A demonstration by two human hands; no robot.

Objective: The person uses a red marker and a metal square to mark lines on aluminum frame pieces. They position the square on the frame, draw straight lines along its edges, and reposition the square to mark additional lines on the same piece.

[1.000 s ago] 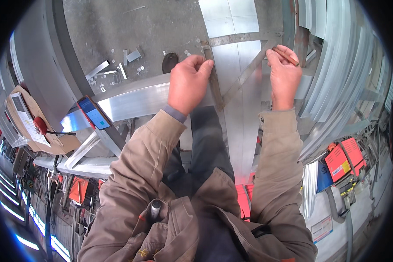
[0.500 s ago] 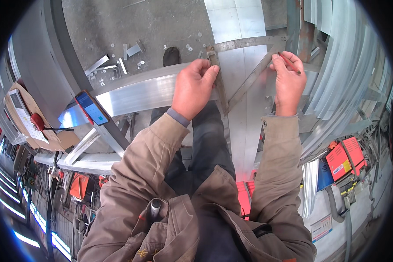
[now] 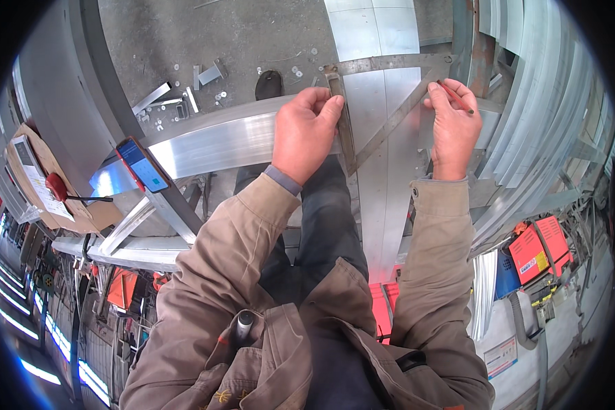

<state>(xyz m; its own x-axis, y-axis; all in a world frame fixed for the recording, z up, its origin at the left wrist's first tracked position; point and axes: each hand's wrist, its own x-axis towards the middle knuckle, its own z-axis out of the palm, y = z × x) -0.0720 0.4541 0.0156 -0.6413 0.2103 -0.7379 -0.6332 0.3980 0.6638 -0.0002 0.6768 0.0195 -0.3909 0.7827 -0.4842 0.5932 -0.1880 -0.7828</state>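
Note:
A metal triangle square (image 3: 392, 124) lies across a long, pale aluminium profile (image 3: 384, 212). My left hand (image 3: 302, 142) is closed at the square's thick left edge, thumb and fingers pinching it. On the other side, my right hand (image 3: 455, 140) holds a red pencil (image 3: 456, 96) between thumb and fingers, just beside the square's far right corner. The pencil slants down to the right, apart from the profile's face. Fine lines run along and across the profile.
A wide shiny aluminium beam (image 3: 215, 145) crosses on the left. A phone (image 3: 142, 166) rests on a bar near cardboard (image 3: 92, 217) with papers and a red-handled tool. Metal offcuts (image 3: 152, 98) lie on the floor. Long profiles (image 3: 536, 123) are stacked right, near an orange machine (image 3: 540, 247).
The whole view has shifted very slightly. Both hands keep the same grip and almost the same place, and the square stays on the profile.

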